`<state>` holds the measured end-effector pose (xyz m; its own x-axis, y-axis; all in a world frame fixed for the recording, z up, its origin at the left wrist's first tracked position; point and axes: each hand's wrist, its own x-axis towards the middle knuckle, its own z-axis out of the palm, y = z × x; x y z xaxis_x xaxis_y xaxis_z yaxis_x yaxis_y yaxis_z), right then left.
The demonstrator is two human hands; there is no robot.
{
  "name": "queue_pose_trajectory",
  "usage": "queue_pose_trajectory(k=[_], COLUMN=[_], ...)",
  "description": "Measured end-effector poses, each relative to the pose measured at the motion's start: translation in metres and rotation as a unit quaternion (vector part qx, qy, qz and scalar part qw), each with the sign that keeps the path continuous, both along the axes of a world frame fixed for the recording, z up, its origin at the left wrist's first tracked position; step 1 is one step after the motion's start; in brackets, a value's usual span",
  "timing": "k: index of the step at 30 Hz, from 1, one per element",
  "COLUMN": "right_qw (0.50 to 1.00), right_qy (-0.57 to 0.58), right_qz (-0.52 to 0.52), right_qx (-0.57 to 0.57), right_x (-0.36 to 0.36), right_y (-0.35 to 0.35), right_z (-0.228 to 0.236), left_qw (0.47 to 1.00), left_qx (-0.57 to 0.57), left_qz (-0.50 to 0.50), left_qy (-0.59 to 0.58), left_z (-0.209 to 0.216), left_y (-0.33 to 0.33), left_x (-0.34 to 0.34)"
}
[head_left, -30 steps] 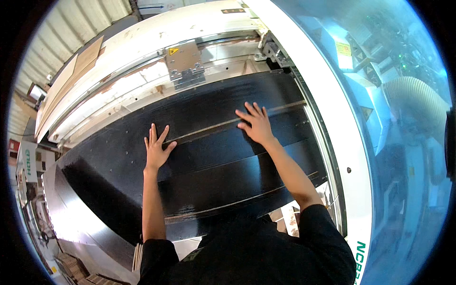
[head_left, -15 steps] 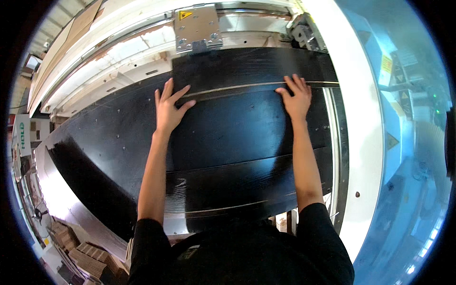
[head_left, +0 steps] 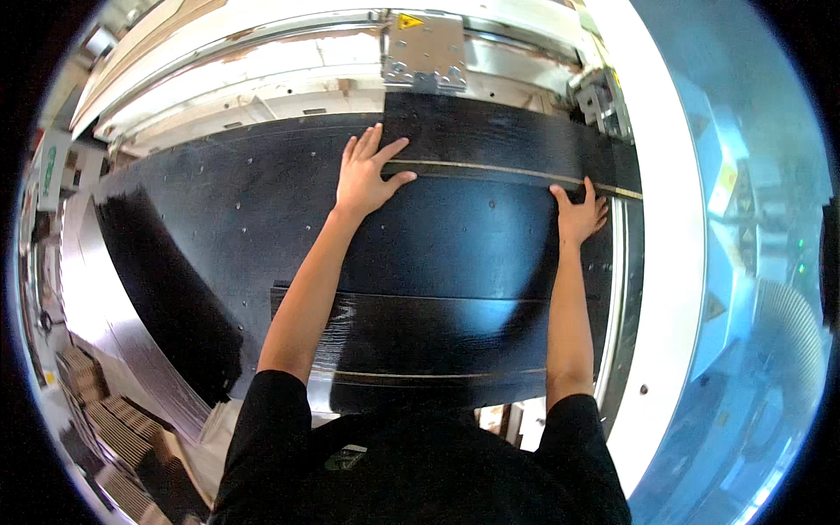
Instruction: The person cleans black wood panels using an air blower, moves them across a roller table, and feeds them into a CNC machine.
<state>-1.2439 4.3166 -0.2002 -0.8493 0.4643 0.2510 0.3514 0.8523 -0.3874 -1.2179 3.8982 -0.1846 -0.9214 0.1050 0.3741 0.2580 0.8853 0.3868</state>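
Observation:
A dark board (head_left: 490,131) with a pale near edge lies on the black machine table (head_left: 472,236), up against the metal carriage plate. My left hand (head_left: 366,179) is open at the board's left end, its thumb and forefinger spread across the pale edge. Toward the right end, my right hand (head_left: 579,216) rests by the same edge, thumb and forefinger apart and the other fingers slightly bent. A second dark board (head_left: 437,337), shiny in places, lies nearer my body, partly covered by my left forearm.
Beyond the far board is the metal carriage plate (head_left: 425,51) with a yellow warning sticker. A metal strip (head_left: 618,289) and a white machine frame (head_left: 669,262) run along the right, beside a blue translucent cover (head_left: 752,219). Stacked brown pieces (head_left: 127,437) are at lower left.
The view has shifted, so the table and boards sit further right in it. My right hand has drawn back slightly from the far board's top toward its near edge. My left hand keeps its place.

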Motion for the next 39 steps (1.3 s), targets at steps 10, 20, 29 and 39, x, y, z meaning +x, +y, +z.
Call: queue_pose_trajectory(k=[10, 20, 29, 39], right_qw=[0.995, 0.995, 0.995, 0.995], right_qy=[-0.055, -0.041, -0.003, -0.046], right_qz=[0.076, 0.072, 0.087, 0.062], right_qx=[0.027, 0.052, 0.052, 0.062], right_x=[0.009, 0.01, 0.009, 0.009], right_y=[-0.016, -0.008, -0.022, -0.013], right_z=[-0.002, -0.002, 0.008, -0.005], left_qw=[0.999, 0.996, 0.991, 0.996], left_qx=[0.03, 0.083, 0.129, 0.083], left_qz=[0.013, 0.007, 0.025, 0.027], left_qy=[0.03, 0.014, -0.014, 0.014], left_z=[-0.004, 0.011, 0.016, 0.004], left_y=[-0.001, 0.007, 0.004, 0.002], left_x=[0.005, 0.004, 0.006, 0.005])
